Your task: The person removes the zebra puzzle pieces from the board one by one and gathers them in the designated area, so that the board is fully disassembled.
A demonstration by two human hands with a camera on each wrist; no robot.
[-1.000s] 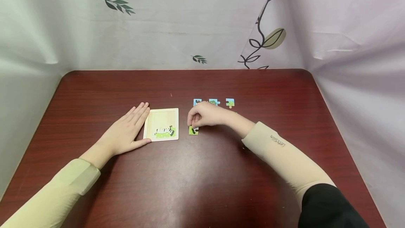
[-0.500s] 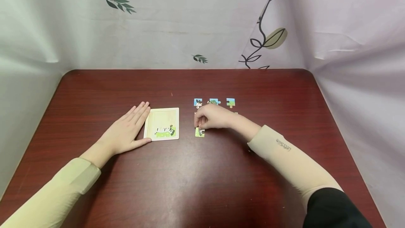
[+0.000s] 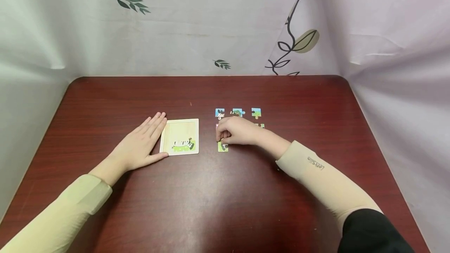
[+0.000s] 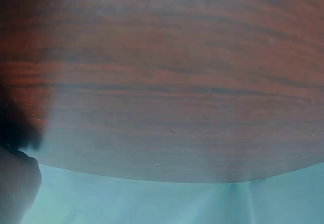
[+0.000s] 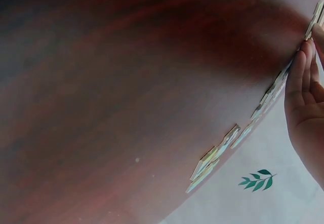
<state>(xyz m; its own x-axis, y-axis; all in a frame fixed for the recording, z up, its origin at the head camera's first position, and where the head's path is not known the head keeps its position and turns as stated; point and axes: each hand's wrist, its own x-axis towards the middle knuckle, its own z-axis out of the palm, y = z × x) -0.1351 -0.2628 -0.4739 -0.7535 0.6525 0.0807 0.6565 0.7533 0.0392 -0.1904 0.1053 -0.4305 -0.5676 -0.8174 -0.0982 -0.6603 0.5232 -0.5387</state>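
Note:
A square wooden puzzle tray (image 3: 180, 126) lies flat, with joined pieces showing part of a zebra on green (image 3: 183, 145) along its bottom edge. My left hand (image 3: 138, 147) rests flat against the tray's left side, fingers straight and thumb at the lower left corner. To the right of the tray my right hand (image 3: 240, 131) pinches a green puzzle piece (image 3: 223, 147) with curled fingers, close to the tabletop. The right wrist view shows that piece (image 5: 315, 20) at the fingertips (image 5: 307, 45). My right hand partly covers the pieces behind it.
A row of blue-topped pieces lies beyond my right hand: a zebra-patterned one (image 3: 220, 113), a middle one (image 3: 238, 112) and a right one (image 3: 256, 113). Another piece (image 3: 261, 125) peeks out behind the wrist. Pale curtains (image 3: 183, 22) enclose the dark red table (image 3: 197, 206).
My right hand has moved slightly right, away from the tray, with the green piece at its fingertips. Over the last half second it has barely shifted. My left hand and the tray stay put.

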